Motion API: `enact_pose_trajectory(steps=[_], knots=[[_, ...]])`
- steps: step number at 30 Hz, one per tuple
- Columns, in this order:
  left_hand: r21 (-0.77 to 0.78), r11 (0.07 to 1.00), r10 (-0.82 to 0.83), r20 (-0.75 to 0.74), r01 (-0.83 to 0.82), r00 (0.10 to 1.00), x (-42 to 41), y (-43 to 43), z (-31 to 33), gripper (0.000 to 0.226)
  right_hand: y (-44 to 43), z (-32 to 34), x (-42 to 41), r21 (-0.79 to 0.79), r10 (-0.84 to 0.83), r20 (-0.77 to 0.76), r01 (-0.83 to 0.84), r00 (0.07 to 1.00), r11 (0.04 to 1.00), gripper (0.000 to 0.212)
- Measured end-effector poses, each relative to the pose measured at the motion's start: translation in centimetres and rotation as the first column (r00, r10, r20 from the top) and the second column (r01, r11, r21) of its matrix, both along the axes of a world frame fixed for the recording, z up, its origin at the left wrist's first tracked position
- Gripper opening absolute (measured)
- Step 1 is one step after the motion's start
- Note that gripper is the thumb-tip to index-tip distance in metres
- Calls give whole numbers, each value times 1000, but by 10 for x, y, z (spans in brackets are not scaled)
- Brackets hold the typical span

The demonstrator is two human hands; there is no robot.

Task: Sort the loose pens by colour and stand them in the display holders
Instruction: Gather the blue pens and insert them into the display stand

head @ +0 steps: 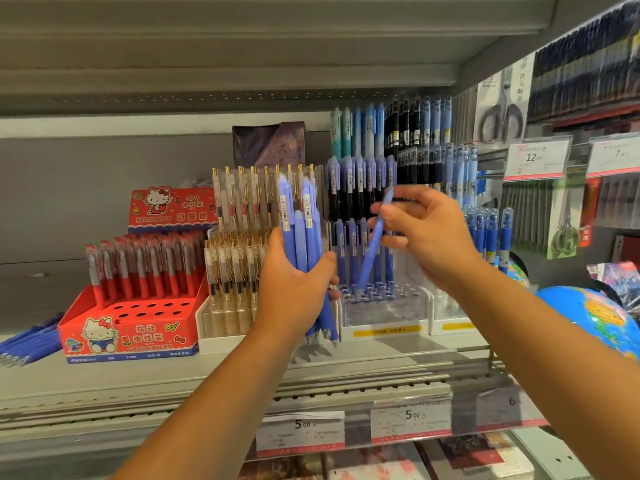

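- Seating one periwinkle-blue plastic click pen (373,247) is, we judge, the step in hand. Our right hand (427,233) pinches its upper half between thumb and curled fingers. The pen is tilted, its tip low over the holes of the clear acrylic tiered display holder (382,311).
- Our left hand (294,292) is clenched round a bundle of matching periwinkle-blue pens (306,247), upright and tips down. It sits near the holder's left edge, in front of the clear gold-clipped pens (239,244).
- We bring the single pen upright before we press it down. A slanted tip would likely catch a rim or knock the standing blue pens (349,251) in the row just beyond.
- We aim for a free hole in the near rows, beside pens of the same shade. The tip is blurred, so we cannot tell which hole it is over.
- We hold the bundle off to the left so the holes stay in sight.
- More loose blue pens (27,344) lie at far left on the grey metal shelf (104,379), beside the red cardboard cartoon-cat pen box (128,327). We leave those for afterwards.
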State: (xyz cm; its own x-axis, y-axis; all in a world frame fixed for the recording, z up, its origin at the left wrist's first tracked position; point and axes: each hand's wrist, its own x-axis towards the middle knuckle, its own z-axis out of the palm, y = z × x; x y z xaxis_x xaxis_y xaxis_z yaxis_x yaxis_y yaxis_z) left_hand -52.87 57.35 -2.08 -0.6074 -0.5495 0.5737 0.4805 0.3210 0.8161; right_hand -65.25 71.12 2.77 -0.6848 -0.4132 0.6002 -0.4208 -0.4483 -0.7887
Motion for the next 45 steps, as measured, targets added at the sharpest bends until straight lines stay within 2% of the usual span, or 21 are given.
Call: enact_pose_trajectory(steps=[2, 4, 7, 14, 19, 21, 24, 27, 29, 32, 34, 35, 36, 37, 39, 40, 42, 45], knots=[[-6, 1000, 6, 0, -6, 1000, -1, -1, 0, 65, 4, 6, -6, 67, -255, -186, 272, 949, 960, 25], [-19, 1000, 5, 10, -5, 1000, -2, -1, -1, 67, 8, 10, -11, 63, -441, -366, 494, 820, 867, 26], [-23, 1000, 0, 19, 0, 1000, -2, -1, -2, 67, 9, 8, -13, 65, -536, -507, 650, 675, 757, 26], [-32, 999, 21, 33, -19, 999, -2, 1, -1, 62, -6, -7, -13, 203, -514, -645, 775, 565, 598, 23], [-32, 999, 33, 33, -32, 999, 1, 2, -2, 52, -10, -10, -16, 363, -420, -745, 842, 519, 398, 43], [-33, 999, 32, 34, -31, 999, 1, 3, -1, 50, -11, -9, -16, 377, -404, -776, 869, 485, 321, 47], [-31, 999, 28, 35, -27, 999, 2, 3, -1, 49, -12, -10, -16, 405, -362, -812, 889, 458, 216, 39], [-32, 999, 21, 37, -20, 999, 2, 3, -1, 47, -11, -12, -15, 441, -312, -823, 880, 476, 178, 16], [-35, 999, 13, 44, -12, 999, 2, 4, 0, 46, -12, -16, -19, 466, -295, -817, 869, 495, 166, 17], [-37, 999, -2, 49, 4, 999, 3, 4, 0, 48, -14, -22, -22, 448, -380, -775, 863, 505, 234, 5], [-34, 999, -11, 48, 13, 999, 4, 4, -1, 50, -14, -24, -19, 383, -467, -727, 862, 503, 332, 25], [-33, 999, -12, 51, 14, 999, 4, 5, -1, 51, -14, -25, -15, 343, -499, -690, 844, 525, 414, 28], [-36, 999, -12, 53, 13, 999, 4, 5, 0, 53, -14, -24, -9, 314, -506, -632, 791, 587, 525, 25], [-43, 999, -11, 55, 13, 998, 3, 6, 0, 54, -14, -22, -3, 307, -478, -542, 692, 691, 653, 19], [-65, 998, -7, 55, 10, 998, 2, 7, 1, 58, -15, -18, 11, 272, -307, -341, 406, 888, 872, 11], [-75, 997, -4, 56, 8, 998, 2, 7, 1, 60, -17, -17, 17, 248, -209, -275, 280, 938, 928, 9], [-92, 996, 5, 56, 1, 998, 2, 7, 1, 65, -19, -14, 27, 238, -41, -234, 98, 971, 966, 9], [-101, 995, -1, 43, 5, 999, 1, 5, 0, 60, -24, -14, 34, 286, 88, -201, -27, 976, 958, 14]])
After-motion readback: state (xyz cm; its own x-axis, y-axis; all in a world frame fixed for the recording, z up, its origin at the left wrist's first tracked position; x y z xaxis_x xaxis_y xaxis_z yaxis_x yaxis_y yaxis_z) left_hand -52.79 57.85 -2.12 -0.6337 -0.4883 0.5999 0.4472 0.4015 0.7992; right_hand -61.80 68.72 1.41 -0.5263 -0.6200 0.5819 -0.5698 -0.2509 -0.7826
